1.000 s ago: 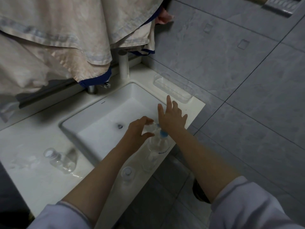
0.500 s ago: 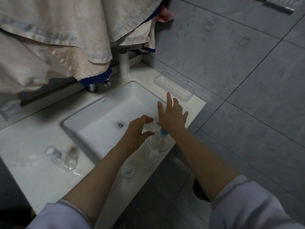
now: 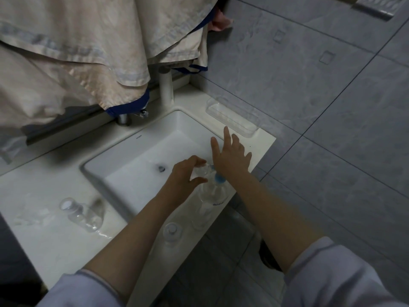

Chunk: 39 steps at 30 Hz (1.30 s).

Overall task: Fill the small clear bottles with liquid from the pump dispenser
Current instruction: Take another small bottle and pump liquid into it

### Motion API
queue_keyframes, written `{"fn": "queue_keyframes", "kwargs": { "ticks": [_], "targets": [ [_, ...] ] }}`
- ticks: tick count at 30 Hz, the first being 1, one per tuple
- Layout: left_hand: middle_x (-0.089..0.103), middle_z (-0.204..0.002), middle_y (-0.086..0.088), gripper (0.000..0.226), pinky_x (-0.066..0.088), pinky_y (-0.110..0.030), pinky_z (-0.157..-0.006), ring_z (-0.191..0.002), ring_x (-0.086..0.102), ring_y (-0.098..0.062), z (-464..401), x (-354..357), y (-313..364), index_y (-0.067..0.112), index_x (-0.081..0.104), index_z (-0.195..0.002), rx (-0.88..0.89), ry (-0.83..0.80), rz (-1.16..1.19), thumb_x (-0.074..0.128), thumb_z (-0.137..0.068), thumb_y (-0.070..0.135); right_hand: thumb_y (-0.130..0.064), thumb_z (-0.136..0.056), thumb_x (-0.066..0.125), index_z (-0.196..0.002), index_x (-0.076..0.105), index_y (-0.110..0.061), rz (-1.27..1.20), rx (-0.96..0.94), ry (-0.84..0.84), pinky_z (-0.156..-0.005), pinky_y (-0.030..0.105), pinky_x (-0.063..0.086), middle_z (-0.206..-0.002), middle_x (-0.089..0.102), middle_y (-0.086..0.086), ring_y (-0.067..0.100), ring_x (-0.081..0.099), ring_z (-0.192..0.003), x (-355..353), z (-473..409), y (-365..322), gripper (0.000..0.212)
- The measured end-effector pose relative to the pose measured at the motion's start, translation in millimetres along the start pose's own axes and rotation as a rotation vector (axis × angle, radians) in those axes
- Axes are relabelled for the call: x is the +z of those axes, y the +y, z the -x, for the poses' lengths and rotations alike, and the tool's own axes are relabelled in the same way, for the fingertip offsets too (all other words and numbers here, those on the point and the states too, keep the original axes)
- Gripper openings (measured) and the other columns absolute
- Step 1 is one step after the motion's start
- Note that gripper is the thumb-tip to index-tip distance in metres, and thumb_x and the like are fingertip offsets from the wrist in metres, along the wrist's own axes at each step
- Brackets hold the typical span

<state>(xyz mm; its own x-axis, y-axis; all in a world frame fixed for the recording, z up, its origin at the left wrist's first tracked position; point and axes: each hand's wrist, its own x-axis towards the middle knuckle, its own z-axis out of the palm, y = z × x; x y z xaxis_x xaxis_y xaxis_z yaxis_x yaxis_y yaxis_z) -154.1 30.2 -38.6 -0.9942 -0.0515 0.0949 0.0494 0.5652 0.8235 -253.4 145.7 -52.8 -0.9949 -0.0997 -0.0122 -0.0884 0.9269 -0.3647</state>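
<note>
Head view: two bare arms reach over a white sink.
Left hand (image 3: 187, 171): fingers and thumb curl round a small clear bottle (image 3: 202, 171) and hold it by the pump's spout.
Right hand (image 3: 230, 155): fingers straight and spread; the palm presses down on the pump dispenser (image 3: 213, 191).
Pump dispenser: a clear bottle with a blue neck, standing on the sink's front edge.
Second small bottle (image 3: 171, 232): stands on the counter edge, just beside the dispenser, nearer the person.
Third small bottle (image 3: 81, 214): lies on its side on the counter (image 3: 44, 240), well apart, to the left.
Sink (image 3: 137, 165): white basin with a dark drain.
Clear tray (image 3: 232, 117): sits at the far right of the counter, by the grey wall.
Cloth (image 3: 77, 52): pale sheets hang over the tap.
</note>
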Motion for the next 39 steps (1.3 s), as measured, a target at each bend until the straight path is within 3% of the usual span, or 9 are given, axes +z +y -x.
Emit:
{"fn": "queue_keyframes", "kwargs": {
  "ticks": [4, 11, 14, 17, 26, 31, 39],
  "targets": [
    [0.056, -0.125, -0.017, 0.045, 0.039, -0.031, -0.103, -0.116, 0.054, -0.026, -5, 1, -1, -0.003, 0.050, -0.123, -0.040, -0.039, -0.015, 0.064, -0.084, 0.011, -0.065, -0.092, 0.007, -0.151, -0.003, -0.034, -0.004, 0.035, -0.027, -0.113, 0.058, 0.002, -0.159, 0.010, 0.003, 0.029, 0.014, -0.144, 4, 1, 2, 0.067],
    [0.061, -0.118, -0.012, 0.040, 0.040, -0.022, -0.096, -0.111, 0.057, -0.021, 1, 1, -5, 0.002, 0.055, -0.117, 0.004, -0.006, -0.027, 0.068, -0.081, 0.014, -0.062, -0.094, 0.007, -0.151, -0.006, -0.033, 0.005, 0.035, -0.074, -0.113, 0.058, 0.001, -0.159, 0.008, 0.003, 0.028, 0.013, -0.145, 4, 4, 2, 0.065],
    [0.062, -0.115, -0.012, 0.038, 0.043, -0.029, -0.096, -0.108, 0.058, -0.022, 1, 0, -4, 0.003, 0.056, -0.115, 0.008, 0.005, -0.016, 0.069, -0.080, 0.015, -0.063, -0.094, 0.008, -0.151, -0.005, -0.033, 0.005, 0.010, -0.049, -0.113, 0.058, 0.005, -0.159, 0.010, 0.004, 0.030, 0.016, -0.143, -1, 2, 0, 0.066],
    [0.062, -0.115, -0.011, 0.038, 0.041, -0.026, -0.095, -0.108, 0.058, -0.021, 0, -1, -2, 0.004, 0.056, -0.115, -0.011, 0.023, -0.012, 0.068, -0.081, 0.016, -0.064, -0.093, 0.007, -0.151, -0.005, -0.033, -0.002, 0.026, -0.047, -0.112, 0.058, 0.005, -0.159, 0.010, 0.003, 0.030, 0.017, -0.143, -3, 1, 0, 0.066],
    [0.061, -0.117, -0.016, 0.041, 0.043, -0.033, -0.099, -0.110, 0.057, -0.025, 2, -1, 0, -0.003, 0.054, -0.116, -0.013, -0.011, -0.009, 0.068, -0.081, 0.011, -0.063, -0.093, 0.006, -0.150, -0.006, -0.033, 0.027, 0.017, -0.067, -0.113, 0.058, -0.003, -0.160, 0.008, 0.004, 0.028, 0.009, -0.145, 4, 3, 2, 0.065],
    [0.063, -0.113, -0.017, 0.039, 0.045, -0.038, -0.098, -0.107, 0.059, -0.027, 1, -4, 3, -0.003, 0.057, -0.114, 0.014, 0.013, -0.010, 0.069, -0.080, 0.011, -0.064, -0.093, 0.008, -0.151, -0.004, -0.033, 0.025, -0.036, 0.022, -0.114, 0.054, -0.006, -0.160, 0.007, 0.003, 0.028, 0.004, -0.146, -2, 0, -1, 0.067],
    [0.059, -0.122, -0.015, 0.043, 0.040, -0.024, -0.098, -0.114, 0.056, -0.024, 0, 4, 2, -0.001, 0.052, -0.121, -0.056, -0.009, 0.002, 0.066, -0.083, 0.012, -0.064, -0.093, 0.005, -0.151, -0.006, -0.033, 0.050, 0.000, -0.045, -0.114, 0.055, -0.006, -0.160, 0.006, 0.003, 0.027, 0.003, -0.146, 6, 5, 1, 0.066]
  ]
}}
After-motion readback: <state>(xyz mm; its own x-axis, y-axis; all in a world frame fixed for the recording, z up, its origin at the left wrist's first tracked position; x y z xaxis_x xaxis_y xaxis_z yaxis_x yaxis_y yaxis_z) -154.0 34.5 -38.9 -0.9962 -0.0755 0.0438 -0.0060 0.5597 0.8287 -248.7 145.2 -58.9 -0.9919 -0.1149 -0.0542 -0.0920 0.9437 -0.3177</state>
